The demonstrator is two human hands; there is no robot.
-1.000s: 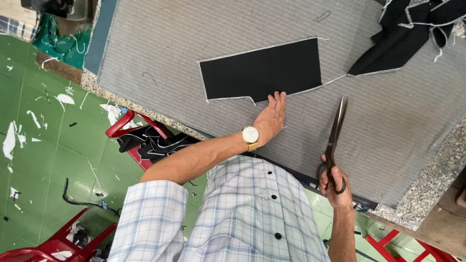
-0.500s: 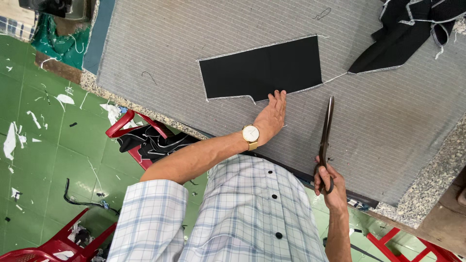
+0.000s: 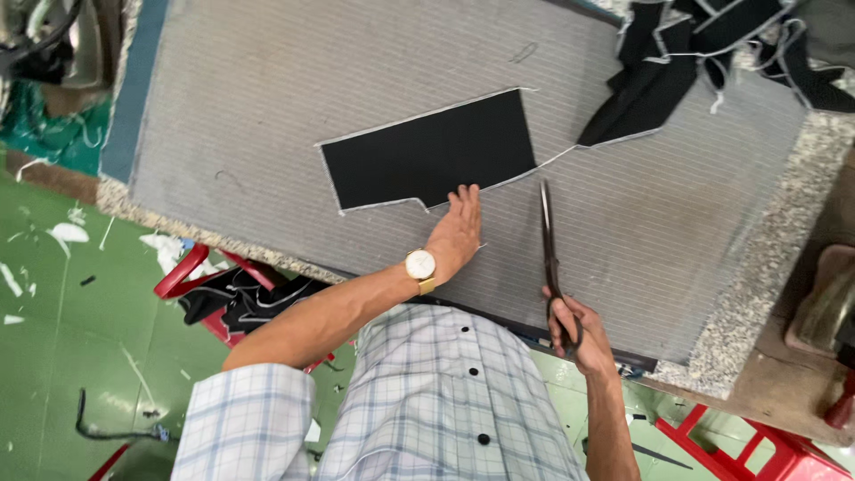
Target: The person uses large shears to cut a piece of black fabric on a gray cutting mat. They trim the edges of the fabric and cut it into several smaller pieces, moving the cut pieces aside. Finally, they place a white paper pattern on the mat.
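Two hands: my left hand [image 3: 459, 230] lies open, flat beside the black chalk-edged fabric panel [image 3: 429, 151] at frame centre, while my right hand [image 3: 581, 334] grips long dark steel scissors [image 3: 547, 240].

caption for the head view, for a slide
Left hand flat beside a black fabric panel on grey ribbed cloth while the right hand holds long dark scissors.

The heap of black fabric pieces [image 3: 712, 62] is cut off by the top edge.
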